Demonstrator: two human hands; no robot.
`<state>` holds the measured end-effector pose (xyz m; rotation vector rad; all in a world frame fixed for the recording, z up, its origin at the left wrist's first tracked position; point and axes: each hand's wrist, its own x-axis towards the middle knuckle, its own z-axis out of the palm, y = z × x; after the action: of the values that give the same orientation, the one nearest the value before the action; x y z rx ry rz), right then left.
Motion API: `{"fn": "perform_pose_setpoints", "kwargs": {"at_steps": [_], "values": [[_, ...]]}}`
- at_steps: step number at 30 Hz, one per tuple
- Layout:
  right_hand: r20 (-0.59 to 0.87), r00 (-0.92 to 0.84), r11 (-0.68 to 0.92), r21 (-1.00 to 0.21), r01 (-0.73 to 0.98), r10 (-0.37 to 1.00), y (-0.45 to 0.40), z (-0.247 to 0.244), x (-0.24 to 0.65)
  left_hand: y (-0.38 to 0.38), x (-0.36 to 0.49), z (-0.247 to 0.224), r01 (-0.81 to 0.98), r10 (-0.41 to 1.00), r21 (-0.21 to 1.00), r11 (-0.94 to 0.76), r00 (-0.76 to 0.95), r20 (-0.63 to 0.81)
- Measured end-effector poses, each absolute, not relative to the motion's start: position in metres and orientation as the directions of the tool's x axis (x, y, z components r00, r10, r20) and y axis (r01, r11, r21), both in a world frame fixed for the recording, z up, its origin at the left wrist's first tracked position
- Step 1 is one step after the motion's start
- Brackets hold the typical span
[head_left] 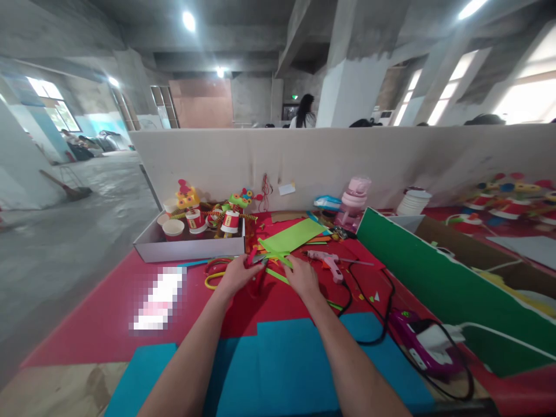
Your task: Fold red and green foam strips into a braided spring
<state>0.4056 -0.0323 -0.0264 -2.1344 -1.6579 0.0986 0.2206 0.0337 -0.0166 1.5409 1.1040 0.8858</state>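
Note:
My left hand [237, 275] is over the red tabletop with thumb and fingers drawn together. A small red piece [252, 256] shows at its fingertips; I cannot make out exactly what is gripped. Scissors with yellow handles [212, 282] lie just left of that hand, and a silver blade [259, 258] shows by the fingertips. My right hand [304, 279] is closed on a narrow light-green paper strip [281, 258]. Behind both hands lies a larger light-green paper sheet [297, 234]. Another green strip [277, 276] lies on the table between them.
A pink glue gun [332, 266] with a black cord lies right of my hands. At left, a white box [191, 250] holds paper cups and cup figures. Blue sheets [286, 365] cover the front. A purple power strip [428, 341] and green-sided box [434, 289] stand at right.

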Motion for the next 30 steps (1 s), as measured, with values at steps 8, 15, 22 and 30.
{"fn": "perform_pose_setpoints", "kwargs": {"at_steps": [8,15,22,30], "values": [[0.116,0.188,-0.143,-0.32,0.937,0.975,-0.031,-0.037,0.41,0.021,0.226,-0.029,0.738,0.914,0.542,-0.402,0.354,0.196],[0.103,0.265,-0.22,-0.324,0.92,0.959,-0.033,-0.031,0.425,0.029,0.216,-0.024,0.646,0.938,0.681,-0.345,0.245,0.244],[0.074,0.279,-0.237,-0.355,0.904,0.957,-0.033,-0.032,0.427,0.027,0.221,-0.021,0.695,0.957,0.658,-0.29,0.212,0.197],[0.159,0.335,-0.089,-0.782,0.617,0.929,-0.03,-0.023,0.42,0.028,0.209,0.017,-0.242,0.874,0.95,0.196,0.482,-0.058]]}}
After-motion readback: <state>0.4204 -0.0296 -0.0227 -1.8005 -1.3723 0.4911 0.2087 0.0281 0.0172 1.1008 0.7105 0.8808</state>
